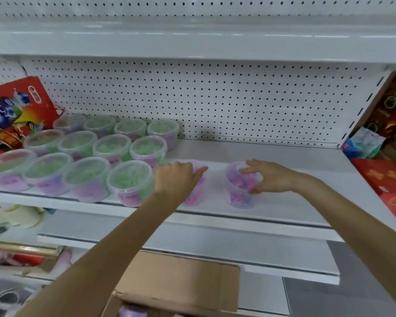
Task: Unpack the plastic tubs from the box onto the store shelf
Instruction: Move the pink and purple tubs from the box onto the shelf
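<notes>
Two clear tubs with pink and purple contents stand near the front edge of the white shelf (295, 197). My left hand (176, 177) wraps around the left tub (196, 195), covering most of it. My right hand (264, 176) rests on the lid and side of the right tub (237, 191), fingers curled around it. To the left, several tubs with green contents (130, 179) stand in rows. The open cardboard box (181, 287) sits below, at the bottom middle, with purple tubs (133, 311) just showing inside.
A red printed box (16, 108) leans at the shelf's back left. Brown and red boxes (389, 143) fill the right end. A perforated back panel (215, 99) stands behind. Lower shelves at the left hold assorted goods (12, 220).
</notes>
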A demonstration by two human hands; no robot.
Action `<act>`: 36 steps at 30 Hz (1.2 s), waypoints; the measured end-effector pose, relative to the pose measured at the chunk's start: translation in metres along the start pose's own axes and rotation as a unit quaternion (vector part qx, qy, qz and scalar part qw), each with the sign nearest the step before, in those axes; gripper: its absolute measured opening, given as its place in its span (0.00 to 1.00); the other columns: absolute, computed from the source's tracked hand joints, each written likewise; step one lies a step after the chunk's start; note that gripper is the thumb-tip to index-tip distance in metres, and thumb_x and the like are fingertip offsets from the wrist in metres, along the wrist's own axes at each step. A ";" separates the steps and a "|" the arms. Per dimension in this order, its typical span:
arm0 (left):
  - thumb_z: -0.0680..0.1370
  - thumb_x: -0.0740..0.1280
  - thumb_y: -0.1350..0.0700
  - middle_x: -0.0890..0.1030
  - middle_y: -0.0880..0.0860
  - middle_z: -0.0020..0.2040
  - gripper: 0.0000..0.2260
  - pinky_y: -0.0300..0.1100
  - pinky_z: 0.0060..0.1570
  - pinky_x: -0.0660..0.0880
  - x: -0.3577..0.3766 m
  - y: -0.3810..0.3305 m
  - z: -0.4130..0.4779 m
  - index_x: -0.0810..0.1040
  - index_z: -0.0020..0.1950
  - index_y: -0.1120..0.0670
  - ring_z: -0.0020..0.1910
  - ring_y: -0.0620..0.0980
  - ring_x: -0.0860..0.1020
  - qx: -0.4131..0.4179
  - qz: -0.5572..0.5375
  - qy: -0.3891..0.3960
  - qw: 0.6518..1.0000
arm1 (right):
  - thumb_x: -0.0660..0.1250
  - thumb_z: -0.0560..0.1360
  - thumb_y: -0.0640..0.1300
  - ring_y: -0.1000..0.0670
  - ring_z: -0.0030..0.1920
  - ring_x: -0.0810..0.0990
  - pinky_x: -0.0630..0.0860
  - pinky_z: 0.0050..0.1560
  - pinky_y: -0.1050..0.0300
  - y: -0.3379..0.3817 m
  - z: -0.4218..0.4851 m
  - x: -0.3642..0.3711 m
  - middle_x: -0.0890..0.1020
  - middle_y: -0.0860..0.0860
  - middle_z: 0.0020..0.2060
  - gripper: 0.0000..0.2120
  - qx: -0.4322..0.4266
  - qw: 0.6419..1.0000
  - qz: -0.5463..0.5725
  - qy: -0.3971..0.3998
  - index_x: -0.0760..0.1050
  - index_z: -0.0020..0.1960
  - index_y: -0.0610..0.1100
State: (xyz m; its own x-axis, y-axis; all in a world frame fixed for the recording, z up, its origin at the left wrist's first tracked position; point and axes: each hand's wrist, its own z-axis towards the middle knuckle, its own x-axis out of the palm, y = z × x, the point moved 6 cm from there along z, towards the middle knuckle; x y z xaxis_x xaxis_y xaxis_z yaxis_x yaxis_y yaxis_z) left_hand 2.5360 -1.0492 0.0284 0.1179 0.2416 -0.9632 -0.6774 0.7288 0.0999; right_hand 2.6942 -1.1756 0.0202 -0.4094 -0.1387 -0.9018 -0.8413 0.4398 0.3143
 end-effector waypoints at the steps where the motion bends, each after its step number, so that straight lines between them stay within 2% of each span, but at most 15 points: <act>1: 0.78 0.52 0.36 0.82 0.55 0.52 0.24 0.43 0.46 0.71 -0.007 0.007 0.004 0.78 0.54 0.52 0.52 0.57 0.80 0.014 -0.026 -0.026 0.999 | 0.69 0.72 0.50 0.50 0.74 0.59 0.57 0.68 0.61 0.000 0.002 -0.005 0.61 0.48 0.74 0.30 0.008 0.999 0.038 -0.033 0.64 0.71 0.48; 3: 0.75 0.54 0.32 0.75 0.52 0.65 0.27 0.45 0.59 0.69 0.004 0.023 0.008 0.73 0.65 0.47 0.64 0.53 0.74 0.087 -0.092 0.035 0.991 | 0.68 0.71 0.57 0.48 0.70 0.67 0.63 0.66 0.55 0.007 0.009 -0.002 0.69 0.49 0.70 0.30 0.027 0.991 0.077 -0.110 0.67 0.70 0.47; 5: 0.72 0.54 0.30 0.58 0.50 0.76 0.34 0.43 0.71 0.55 0.027 0.033 0.000 0.59 0.74 0.44 0.75 0.49 0.58 0.155 -0.143 0.183 0.960 | 0.64 0.71 0.63 0.45 0.65 0.71 0.69 0.60 0.51 0.017 0.013 0.013 0.74 0.48 0.64 0.29 0.057 0.988 -0.012 -0.141 0.70 0.65 0.46; 8: 0.76 0.59 0.38 0.54 0.54 0.77 0.32 0.42 0.72 0.51 0.045 0.042 0.001 0.52 0.76 0.44 0.76 0.50 0.55 0.199 -0.091 0.210 0.953 | 0.66 0.72 0.57 0.43 0.58 0.74 0.70 0.52 0.53 0.023 0.022 0.027 0.76 0.47 0.55 0.21 0.032 0.988 -0.093 -0.120 0.72 0.56 0.42; 12: 0.73 0.53 0.31 0.82 0.53 0.50 0.29 0.43 0.57 0.67 0.033 0.009 0.008 0.76 0.61 0.48 0.54 0.53 0.77 0.167 0.170 0.028 0.971 | 0.70 0.69 0.43 0.43 0.70 0.63 0.65 0.67 0.47 0.009 0.027 0.018 0.66 0.44 0.68 0.32 -0.011 0.999 -0.048 0.009 0.65 0.71 0.49; 15: 0.74 0.50 0.31 0.83 0.53 0.36 0.30 0.40 0.43 0.69 0.009 -0.002 0.009 0.81 0.41 0.53 0.41 0.53 0.81 0.085 0.107 -0.022 0.990 | 0.69 0.72 0.50 0.48 0.75 0.54 0.56 0.73 0.54 0.012 0.017 0.007 0.57 0.46 0.75 0.32 -0.024 0.998 0.029 -0.056 0.61 0.73 0.48; 17: 0.74 0.50 0.30 0.82 0.54 0.48 0.30 0.43 0.47 0.70 0.016 0.020 0.016 0.80 0.49 0.51 0.49 0.55 0.79 0.082 -0.007 -0.013 0.997 | 0.67 0.72 0.56 0.50 0.75 0.58 0.58 0.72 0.55 0.015 0.014 0.011 0.58 0.50 0.75 0.33 -0.027 0.994 0.042 -0.094 0.62 0.73 0.48; 19: 0.66 0.50 0.24 0.74 0.52 0.66 0.37 0.44 0.60 0.68 0.023 0.037 0.016 0.75 0.63 0.46 0.64 0.52 0.73 0.142 -0.131 0.100 0.976 | 0.65 0.73 0.60 0.50 0.73 0.61 0.61 0.69 0.53 0.019 0.012 0.019 0.60 0.52 0.74 0.33 -0.019 0.993 0.009 -0.115 0.60 0.73 0.50; 22: 0.68 0.57 0.29 0.61 0.51 0.75 0.37 0.43 0.70 0.57 0.041 0.052 0.008 0.60 0.74 0.44 0.74 0.50 0.60 0.218 -0.093 0.210 0.949 | 0.62 0.74 0.61 0.48 0.70 0.66 0.67 0.65 0.51 0.024 0.012 0.025 0.65 0.53 0.72 0.30 -0.020 0.987 -0.059 -0.151 0.61 0.72 0.51; 25: 0.72 0.59 0.33 0.81 0.57 0.54 0.29 0.44 0.51 0.73 0.041 0.046 0.012 0.76 0.64 0.50 0.53 0.54 0.79 0.263 0.063 0.044 0.962 | 0.63 0.74 0.58 0.47 0.66 0.70 0.71 0.59 0.51 0.023 0.015 0.026 0.71 0.52 0.67 0.26 -0.021 0.981 -0.094 -0.168 0.66 0.69 0.50; 27: 0.65 0.60 0.27 0.79 0.52 0.25 0.29 0.35 0.28 0.67 0.026 0.027 0.012 0.83 0.39 0.51 0.26 0.50 0.79 0.219 0.143 -0.044 0.964 | 0.65 0.74 0.55 0.47 0.65 0.71 0.71 0.57 0.53 0.020 0.018 0.025 0.71 0.53 0.66 0.25 -0.021 0.986 -0.066 -0.152 0.67 0.68 0.49; 28: 0.63 0.58 0.25 0.77 0.50 0.22 0.30 0.34 0.26 0.63 0.018 0.017 0.011 0.82 0.34 0.50 0.22 0.48 0.77 0.192 0.152 -0.064 0.967 | 0.66 0.74 0.53 0.46 0.65 0.71 0.70 0.57 0.53 0.018 0.019 0.024 0.72 0.53 0.66 0.24 -0.021 0.989 -0.041 -0.140 0.68 0.68 0.48; 31: 0.71 0.53 0.28 0.83 0.53 0.42 0.29 0.41 0.38 0.69 0.011 0.025 0.022 0.80 0.47 0.50 0.44 0.54 0.81 0.062 0.016 0.001 0.998 | 0.69 0.73 0.46 0.46 0.65 0.72 0.68 0.61 0.55 0.012 0.023 0.023 0.74 0.49 0.66 0.23 -0.037 0.994 0.028 -0.098 0.70 0.67 0.45; 33: 0.71 0.56 0.29 0.81 0.51 0.55 0.28 0.45 0.49 0.71 0.015 0.042 0.028 0.78 0.57 0.48 0.54 0.55 0.78 0.073 -0.127 0.045 0.988 | 0.68 0.74 0.43 0.46 0.65 0.72 0.66 0.63 0.56 0.010 0.023 0.023 0.74 0.48 0.65 0.20 -0.042 0.993 0.068 -0.082 0.72 0.65 0.44; 36: 0.72 0.65 0.36 0.71 0.45 0.69 0.26 0.45 0.60 0.67 0.021 0.057 0.021 0.71 0.67 0.44 0.65 0.49 0.72 0.156 -0.127 0.153 0.968 | 0.68 0.73 0.44 0.47 0.66 0.71 0.65 0.63 0.59 0.008 0.024 0.021 0.74 0.48 0.66 0.21 -0.045 0.991 0.082 -0.091 0.72 0.65 0.44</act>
State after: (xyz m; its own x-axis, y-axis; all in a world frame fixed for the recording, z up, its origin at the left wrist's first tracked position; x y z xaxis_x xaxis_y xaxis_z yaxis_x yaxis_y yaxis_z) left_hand 2.5156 -0.9890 0.0191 -0.0017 -0.1363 -0.9907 -0.3971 0.9093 -0.1244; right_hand 2.6878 -1.1534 -0.0034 -0.4798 0.0939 -0.8723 -0.7998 0.3618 0.4789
